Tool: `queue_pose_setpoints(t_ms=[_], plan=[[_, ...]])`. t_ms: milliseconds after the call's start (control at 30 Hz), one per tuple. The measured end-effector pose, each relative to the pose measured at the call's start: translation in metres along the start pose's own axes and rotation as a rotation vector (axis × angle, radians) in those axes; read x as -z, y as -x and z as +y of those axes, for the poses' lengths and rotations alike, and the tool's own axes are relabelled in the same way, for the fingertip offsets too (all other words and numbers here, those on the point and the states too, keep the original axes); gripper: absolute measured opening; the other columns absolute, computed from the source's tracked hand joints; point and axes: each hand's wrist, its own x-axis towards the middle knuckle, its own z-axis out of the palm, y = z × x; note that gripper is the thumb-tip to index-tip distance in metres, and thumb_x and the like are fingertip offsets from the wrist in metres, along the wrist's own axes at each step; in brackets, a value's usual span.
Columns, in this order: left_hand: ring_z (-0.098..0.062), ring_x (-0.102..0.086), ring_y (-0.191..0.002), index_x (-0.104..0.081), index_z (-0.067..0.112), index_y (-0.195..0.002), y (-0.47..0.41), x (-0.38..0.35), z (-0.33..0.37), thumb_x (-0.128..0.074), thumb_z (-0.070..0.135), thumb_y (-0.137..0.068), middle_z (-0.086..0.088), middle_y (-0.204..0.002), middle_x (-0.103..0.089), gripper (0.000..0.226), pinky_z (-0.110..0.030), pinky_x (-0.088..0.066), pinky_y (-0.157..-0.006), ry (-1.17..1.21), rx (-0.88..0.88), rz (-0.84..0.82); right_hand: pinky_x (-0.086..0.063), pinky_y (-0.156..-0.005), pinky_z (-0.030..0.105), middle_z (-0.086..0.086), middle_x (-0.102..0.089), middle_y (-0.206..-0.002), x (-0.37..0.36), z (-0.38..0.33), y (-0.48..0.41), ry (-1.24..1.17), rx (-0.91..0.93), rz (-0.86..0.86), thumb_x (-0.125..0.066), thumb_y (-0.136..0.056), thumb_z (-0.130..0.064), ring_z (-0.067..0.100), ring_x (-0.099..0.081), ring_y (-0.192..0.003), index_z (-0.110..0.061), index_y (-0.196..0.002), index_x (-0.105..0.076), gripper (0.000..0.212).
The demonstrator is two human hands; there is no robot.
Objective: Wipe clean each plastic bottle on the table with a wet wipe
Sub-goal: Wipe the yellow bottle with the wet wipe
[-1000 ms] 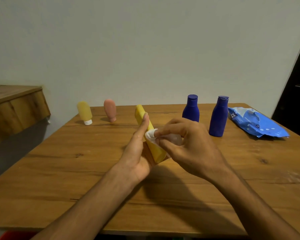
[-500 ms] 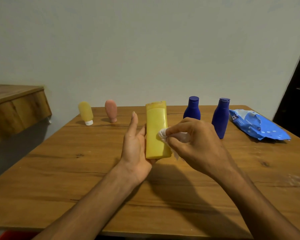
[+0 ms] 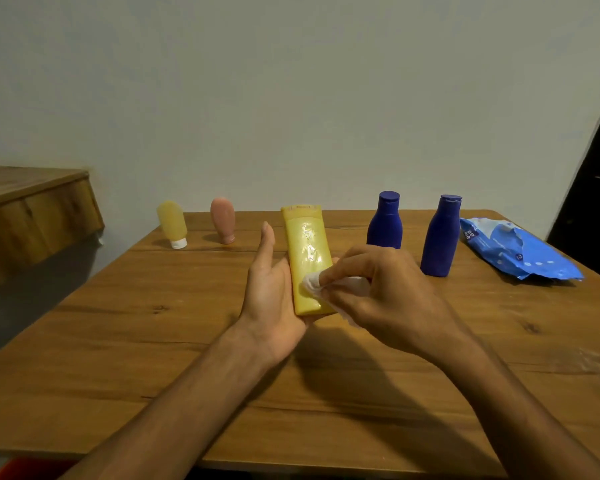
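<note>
We're mid-wipe on the yellow bottle (image 3: 307, 251), held up over the tabletop (image 3: 153, 341) in our left hand (image 3: 274, 299), right hand (image 3: 388, 299) pinching the bunched wet wipe (image 3: 310, 284) against its lower face, so next up is probably turning it to do the back.

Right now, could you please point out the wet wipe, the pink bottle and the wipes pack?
wet wipe (image 3: 310, 284), head view: the bunched white end that shows.
pink bottle (image 3: 222, 220), head view: middle of its body.
wipes pack (image 3: 513, 250), head view: middle of its blue top.
</note>
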Motion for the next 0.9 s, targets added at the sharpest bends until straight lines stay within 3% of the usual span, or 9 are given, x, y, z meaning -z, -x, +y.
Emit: queue_pose_setpoints(t_ms=[100, 200, 267, 333, 500, 633, 767, 833, 900], plan=[[-0.037, -0.057, -0.123, -0.050, 0.009, -0.139, -0.002, 0.001, 0.000, -0.035, 0.083, -0.080, -0.022, -0.132, -0.060, 0.096, -0.050, -0.049, -0.098, -0.011, 0.014, 0.040, -0.053, -0.076, 0.021, -0.013, -0.064, -0.099, 0.001, -0.003, 0.001, 0.020, 0.055, -0.079, -0.066, -0.083, -0.027, -0.001, -0.058, -0.089, -0.026, -0.100, -0.071, 0.018], [-0.037, -0.060, -0.119, -0.055, 0.006, -0.134, -0.001, 0.000, -0.002, -0.033, 0.083, -0.081, -0.023, -0.127, -0.063, 0.096, -0.047, -0.053, -0.089, -0.028, 0.017, 0.064, -0.051, -0.076, 0.017, -0.012, -0.063, -0.100, 0.001, -0.001, 0.001, 0.076, 0.101, -0.149, -0.067, -0.083, -0.024, -0.001, -0.057, -0.089, -0.025, -0.102, -0.070, 0.019], [-0.036, -0.061, -0.117, -0.052, 0.007, -0.137, 0.000, 0.000, -0.005, -0.037, 0.082, -0.081, -0.022, -0.127, -0.063, 0.095, -0.048, -0.052, -0.091, -0.020, 0.011, 0.079, -0.046, -0.072, 0.008, -0.016, -0.060, -0.100, -0.001, 0.001, -0.001, 0.095, 0.089, -0.083, -0.066, -0.084, -0.020, -0.004, -0.055, -0.085, -0.023, -0.104, -0.069, 0.021], [-0.034, -0.061, -0.118, -0.050, 0.010, -0.139, 0.000, 0.000, -0.008, -0.040, 0.083, -0.080, -0.020, -0.129, -0.063, 0.094, -0.050, -0.051, -0.095, -0.016, 0.005, 0.098, -0.043, -0.068, 0.006, -0.017, -0.055, -0.102, -0.003, 0.002, -0.001, 0.144, 0.064, -0.016, -0.065, -0.085, -0.020, -0.004, -0.052, -0.083, -0.022, -0.109, -0.067, 0.025], [-0.029, -0.068, -0.097, -0.058, 0.008, -0.131, 0.001, -0.001, -0.010, -0.041, 0.083, -0.078, -0.015, -0.107, -0.070, 0.093, -0.042, -0.053, -0.079, -0.076, -0.027, 0.166, -0.047, -0.072, 0.012, -0.014, -0.058, -0.106, -0.007, -0.001, 0.001, 0.184, 0.193, -0.186, -0.059, -0.088, -0.027, 0.000, -0.055, -0.091, -0.026, -0.110, -0.067, 0.024], [-0.029, -0.067, -0.105, -0.055, 0.011, -0.134, 0.005, -0.003, -0.014, -0.041, 0.079, -0.082, -0.015, -0.113, -0.070, 0.087, -0.044, -0.054, -0.081, -0.117, -0.062, 0.134, -0.046, -0.072, 0.023, -0.008, -0.060, -0.098, -0.020, 0.001, -0.002, 0.223, 0.102, 0.123, -0.060, -0.086, -0.027, 0.006, -0.050, -0.084, -0.024, -0.104, -0.069, 0.021], [-0.037, -0.065, -0.111, -0.063, 0.012, -0.124, 0.009, -0.004, -0.018, -0.044, 0.075, -0.081, -0.020, -0.114, -0.069, 0.079, -0.058, -0.048, -0.099, -0.133, -0.053, 0.141, -0.043, -0.079, 0.027, -0.008, -0.059, -0.100, -0.030, -0.002, 0.003, 0.280, 0.204, -0.034, -0.064, -0.085, -0.025, 0.006, -0.045, -0.088, -0.026, -0.102, -0.069, 0.018], [-0.034, -0.066, -0.110, -0.061, 0.013, -0.125, 0.010, -0.005, -0.018, -0.044, 0.069, -0.086, -0.017, -0.113, -0.070, 0.071, -0.055, -0.049, -0.097, -0.164, -0.079, 0.149, -0.044, -0.069, 0.028, -0.007, -0.061, -0.089, -0.031, -0.001, 0.002, 0.315, 0.228, 0.050, -0.069, -0.079, -0.025, 0.005, -0.044, -0.078, -0.025, -0.092, -0.071, 0.013], [-0.031, -0.066, -0.110, -0.059, 0.012, -0.128, 0.011, -0.007, -0.020, -0.043, 0.060, -0.092, -0.015, -0.112, -0.070, 0.062, -0.049, -0.051, -0.092, -0.198, -0.118, 0.135, -0.041, -0.059, 0.027, -0.005, -0.060, -0.080, -0.031, 0.000, 0.001, 0.296, 0.184, 0.245, -0.065, -0.078, -0.029, 0.008, -0.043, -0.072, -0.023, -0.086, -0.071, 0.012]])
